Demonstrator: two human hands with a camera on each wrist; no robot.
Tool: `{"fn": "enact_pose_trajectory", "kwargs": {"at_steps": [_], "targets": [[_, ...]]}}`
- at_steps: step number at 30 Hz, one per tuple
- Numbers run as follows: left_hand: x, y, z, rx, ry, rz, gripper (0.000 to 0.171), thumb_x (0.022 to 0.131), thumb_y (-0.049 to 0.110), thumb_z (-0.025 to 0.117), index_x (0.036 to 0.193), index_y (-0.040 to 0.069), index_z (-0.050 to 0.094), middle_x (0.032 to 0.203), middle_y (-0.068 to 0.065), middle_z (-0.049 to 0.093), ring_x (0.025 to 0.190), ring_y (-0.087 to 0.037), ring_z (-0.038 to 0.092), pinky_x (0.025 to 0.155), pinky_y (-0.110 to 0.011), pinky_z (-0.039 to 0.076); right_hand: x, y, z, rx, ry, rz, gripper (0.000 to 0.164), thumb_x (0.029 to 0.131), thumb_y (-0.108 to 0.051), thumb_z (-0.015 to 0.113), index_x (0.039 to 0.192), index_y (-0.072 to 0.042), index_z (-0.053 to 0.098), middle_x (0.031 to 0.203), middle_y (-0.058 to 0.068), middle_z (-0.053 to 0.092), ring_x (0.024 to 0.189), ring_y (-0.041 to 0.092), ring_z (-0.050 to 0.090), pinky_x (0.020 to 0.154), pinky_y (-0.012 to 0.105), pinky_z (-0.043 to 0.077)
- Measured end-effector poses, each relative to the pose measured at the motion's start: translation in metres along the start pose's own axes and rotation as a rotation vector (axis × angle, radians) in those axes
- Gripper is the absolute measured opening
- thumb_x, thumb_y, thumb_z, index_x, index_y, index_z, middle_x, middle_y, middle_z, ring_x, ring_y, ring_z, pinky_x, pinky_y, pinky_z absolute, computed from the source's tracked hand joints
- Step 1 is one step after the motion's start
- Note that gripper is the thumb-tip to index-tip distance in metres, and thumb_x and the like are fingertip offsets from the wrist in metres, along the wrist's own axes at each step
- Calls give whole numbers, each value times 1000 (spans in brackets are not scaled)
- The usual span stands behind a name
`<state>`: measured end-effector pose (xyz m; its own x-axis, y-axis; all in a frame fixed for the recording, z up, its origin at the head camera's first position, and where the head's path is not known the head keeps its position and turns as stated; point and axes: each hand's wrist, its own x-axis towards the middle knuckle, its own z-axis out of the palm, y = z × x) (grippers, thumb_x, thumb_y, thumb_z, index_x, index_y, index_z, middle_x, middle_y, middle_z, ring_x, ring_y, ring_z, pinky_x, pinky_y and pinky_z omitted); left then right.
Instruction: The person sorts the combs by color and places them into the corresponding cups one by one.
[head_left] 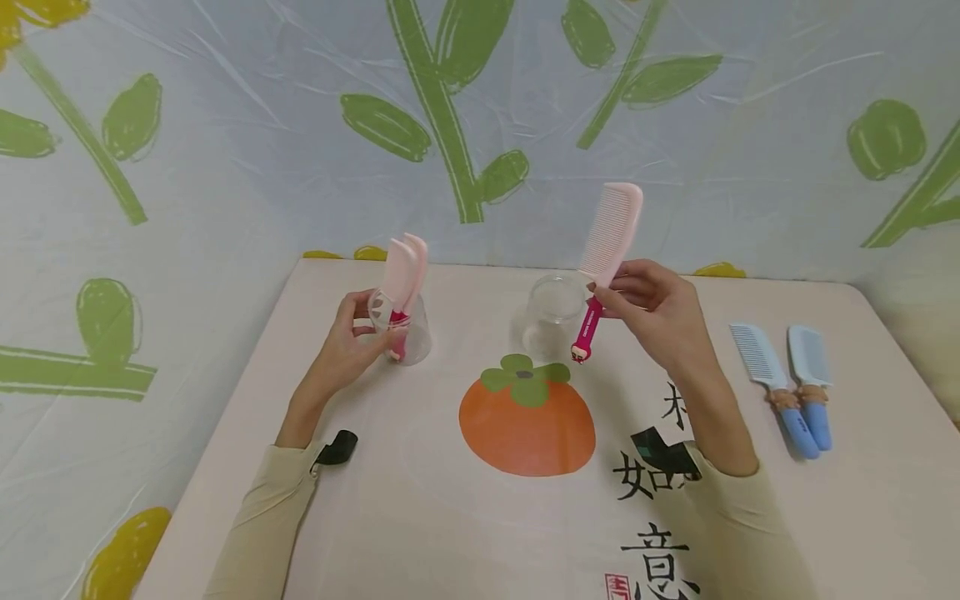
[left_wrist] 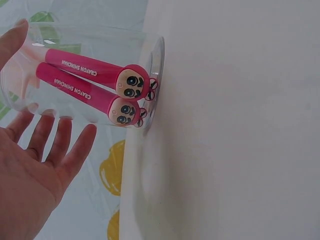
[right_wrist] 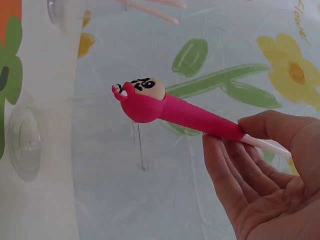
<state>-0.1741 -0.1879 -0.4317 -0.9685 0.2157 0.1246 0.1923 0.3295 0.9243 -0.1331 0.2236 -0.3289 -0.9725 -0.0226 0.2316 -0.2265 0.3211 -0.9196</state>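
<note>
My left hand (head_left: pixel 351 346) grips a clear plastic cup (head_left: pixel 422 337), thumb on one side and fingers on the other. Two pale pink combs (head_left: pixel 406 271) lean in that cup, heads up; the left wrist view shows their magenta handles (left_wrist: pixel 82 65) with cartoon-face ends at the cup's bottom. Whether the cup touches the table cannot be told. Held up between thumb and fingers of my right hand (head_left: pixel 663 312) is another pink comb (head_left: pixel 617 229), its magenta handle (right_wrist: pixel 200 115) pointing down. Just left of this handle a second clear cup (head_left: pixel 551 321) stands on the table.
On the right of the table (head_left: pixel 420 517) lie a blue comb (head_left: pixel 772 383) and a blue brush (head_left: pixel 812 383), side by side. The tabletop bears a printed orange persimmon (head_left: pixel 525 429) and black characters. A patterned curtain (head_left: pixel 262 125) rises behind the far edge.
</note>
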Motion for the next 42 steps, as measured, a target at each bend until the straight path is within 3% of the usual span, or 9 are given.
{"fn": "enact_pose_trajectory", "kwargs": {"at_steps": [12,25,32,42], "targets": [[0,1,-1,16,7,7,77,93,31,78,150,10,31,135,-11,45,124,-24,43,107,-49,43,13,-13,32,65,-51,-27,34,96,-12,73,123,5,63,105,5,74,94,10,73,83,23,58],[2,1,-2,0,10,12,76,93,22,78,151,8,30,137,-14,45,125,-27,43,107,-53,42,23,-24,71,125,-110,-31,32,95,-12,74,123,1,62,110,15,73,99,20,74,87,29,59],[-7,33,0,-13,-9,-8,73,94,14,75,149,-1,29,137,-22,43,125,-34,42,109,-59,38,26,-26,90,253,-128,-89,34,94,-6,73,125,2,61,113,16,68,95,23,73,86,33,60],[-8,32,2,1,-6,-15,73,94,13,75,149,0,29,138,-25,43,125,-35,42,108,-56,38,33,-31,118,366,-134,-147,31,93,1,72,122,6,62,110,17,65,93,25,72,86,37,60]]}}
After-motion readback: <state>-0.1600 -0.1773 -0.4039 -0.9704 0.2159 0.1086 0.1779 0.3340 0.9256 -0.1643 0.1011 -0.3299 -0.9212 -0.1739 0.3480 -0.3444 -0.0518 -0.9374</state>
